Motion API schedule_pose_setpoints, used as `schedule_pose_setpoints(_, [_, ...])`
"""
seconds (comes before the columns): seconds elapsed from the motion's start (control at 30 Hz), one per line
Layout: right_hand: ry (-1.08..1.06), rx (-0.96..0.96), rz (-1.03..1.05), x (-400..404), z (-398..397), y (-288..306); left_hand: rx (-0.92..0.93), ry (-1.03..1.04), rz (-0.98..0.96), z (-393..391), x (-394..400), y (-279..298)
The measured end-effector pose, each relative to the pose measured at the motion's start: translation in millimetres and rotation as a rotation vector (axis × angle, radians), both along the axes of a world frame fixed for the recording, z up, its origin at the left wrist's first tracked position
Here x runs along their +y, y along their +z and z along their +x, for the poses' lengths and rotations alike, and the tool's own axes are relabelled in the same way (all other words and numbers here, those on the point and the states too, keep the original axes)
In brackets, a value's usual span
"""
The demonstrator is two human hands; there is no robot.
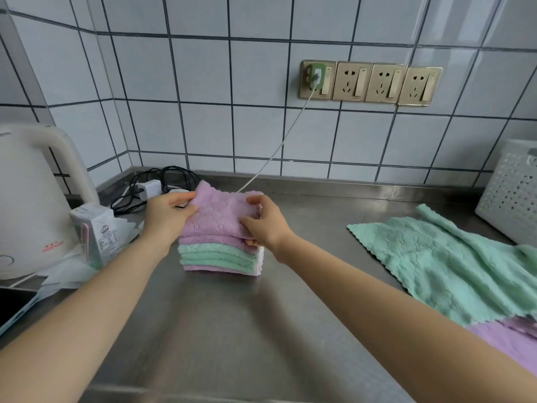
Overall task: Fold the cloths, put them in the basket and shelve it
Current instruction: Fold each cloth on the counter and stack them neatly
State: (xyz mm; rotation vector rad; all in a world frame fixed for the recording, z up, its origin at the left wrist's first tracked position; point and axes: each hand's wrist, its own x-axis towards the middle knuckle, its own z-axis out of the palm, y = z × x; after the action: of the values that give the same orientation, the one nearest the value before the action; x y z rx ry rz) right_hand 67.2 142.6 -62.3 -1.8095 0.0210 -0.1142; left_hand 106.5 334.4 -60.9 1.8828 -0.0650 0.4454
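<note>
My left hand (pixel 167 212) pinches the left edge of a folded lilac cloth (pixel 219 216), thumb on top and fingers curled beneath, while my right hand (pixel 263 225) grips its right edge the same way. The cloth sits at the top of a stack of folded cloths (pixel 222 258), green and lilac layers, on the steel counter (pixel 232 330). To the right lies an unfolded green cloth (pixel 436 263) spread flat, overlapping another lilac cloth (pixel 505 335) at the counter's near edge. Beyond it, the white perforated basket (pixel 511 193) stands against the tiled wall (pixel 203 68). A white kettle (pixel 29 199) stands far left.
</note>
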Motion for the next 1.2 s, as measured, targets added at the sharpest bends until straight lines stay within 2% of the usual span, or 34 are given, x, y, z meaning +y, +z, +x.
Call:
schedule_pose_setpoints(0.17, [-0.055, 0.099, -0.219, 0.1, -5.3, 4.8, -0.132, -0.026, 0.436, -5.9, -3.3, -6.4])
schedule_pose_setpoints(0.27, [-0.013, 0.188, -0.227, -11.4, -18.1, 13.0, -0.032, -0.068, 0.599, -7.5, 0.6, -0.2])
schedule_pose_setpoints(0.33, [0.036, 0.219, -0.195, -24.0, -30.2, 17.7, -0.06, -0.066, 0.632, -10.9, 2.3, 8.2])
schedule_pose_setpoints(0.47, [0.045, 0.163, -0.204, -60.6, -68.0, 25.4, -0.26, -0.121, 0.614, -38.9, -18.3, 29.8])
schedule_pose_setpoints(0.57, [0.022, 0.053, -0.379, -95.5, -103.3, 28.5, -0.341, -0.203, 0.602, -67.3, -55.0, 38.4])
schedule_pose_setpoints(0.67, [-0.036, -0.053, -0.59, -137.6, -137.8, 22.9, -0.334, -0.272, 0.563, -98.1, -98.7, 32.4])
schedule_pose_setpoints(0.77, [-0.097, -0.1, -0.748, -188.2, -173.2, 15.4, -0.406, -0.408, 0.647, -125.0, -147.5, 17.7])
schedule_pose_setpoints(0.93, [-0.153, -0.003, -0.99, -274.0, -212.9, -5.5, -0.339, -0.641, 0.718, -154.1, -226.4, -10.2])
schedule_pose_setpoints(1.07, [-0.211, 0.072, -1.074, -316.5, -228.1, -21.7, -0.228, -0.827, 0.846, -169.5, -276.5, -32.7])
schedule_pose_setpoints(1.13, [-0.224, 0.04, -1.128, -327.0, -231.2, -28.1, -0.185, -0.884, 0.878, -180.0, -298.4, -41.4])
schedule_pose_setpoints(1.2, [-0.196, -0.031, -1.217, -332.4, -231.3, -33.5, -0.21, -0.845, 0.937, -188.4, -317.7, -49.7])
